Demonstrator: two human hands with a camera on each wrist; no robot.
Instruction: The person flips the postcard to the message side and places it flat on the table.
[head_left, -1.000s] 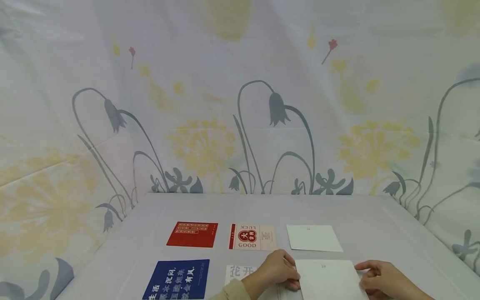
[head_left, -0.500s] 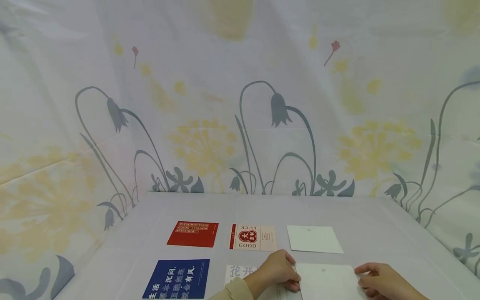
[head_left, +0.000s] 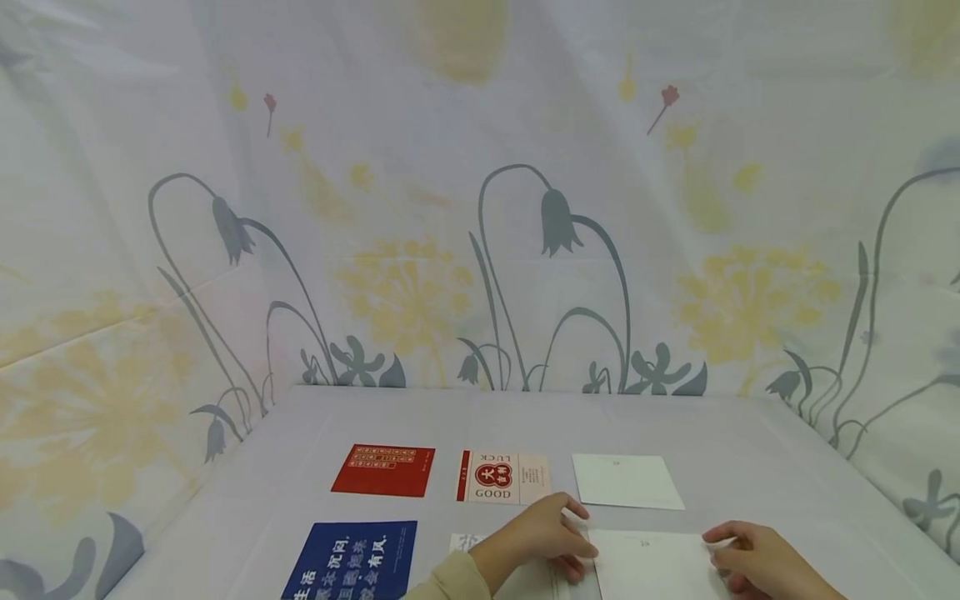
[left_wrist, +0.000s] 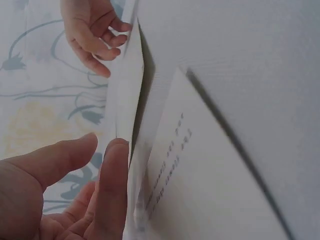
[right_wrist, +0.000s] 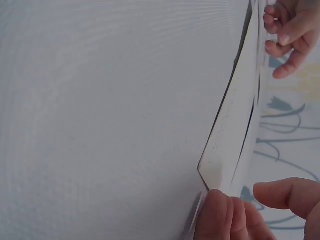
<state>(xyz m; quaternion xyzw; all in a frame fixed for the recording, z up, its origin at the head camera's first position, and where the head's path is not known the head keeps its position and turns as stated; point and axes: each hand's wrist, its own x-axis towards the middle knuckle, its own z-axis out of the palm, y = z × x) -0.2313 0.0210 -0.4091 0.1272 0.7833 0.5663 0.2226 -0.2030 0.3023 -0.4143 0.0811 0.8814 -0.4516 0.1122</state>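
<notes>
A white card (head_left: 652,567) with a small mark near its far edge lies at the front right of the table. My left hand (head_left: 536,533) is at its left edge. In the left wrist view the thumb (left_wrist: 65,157) stands apart from the index finger (left_wrist: 114,185), with nothing pinched between them. At the card's right edge is my right hand (head_left: 761,560), fingertips close to the card's side. Its thumb (right_wrist: 282,194) also stands away from the fingers (right_wrist: 215,215) in the right wrist view. Under my left wrist, a card with grey lettering (head_left: 467,542) is partly hidden.
Behind lies a row with a red card (head_left: 384,470), a cream card reading GOOD LUCK (head_left: 504,477) and another white card (head_left: 628,481). A blue card with white characters (head_left: 352,558) lies front left. Flower-printed cloth (head_left: 480,208) surrounds the pale table (head_left: 412,417).
The white card between my hands has come down a little toward the table's front. The left thumb and fingers have spread apart; the right hand has moved slightly left.
</notes>
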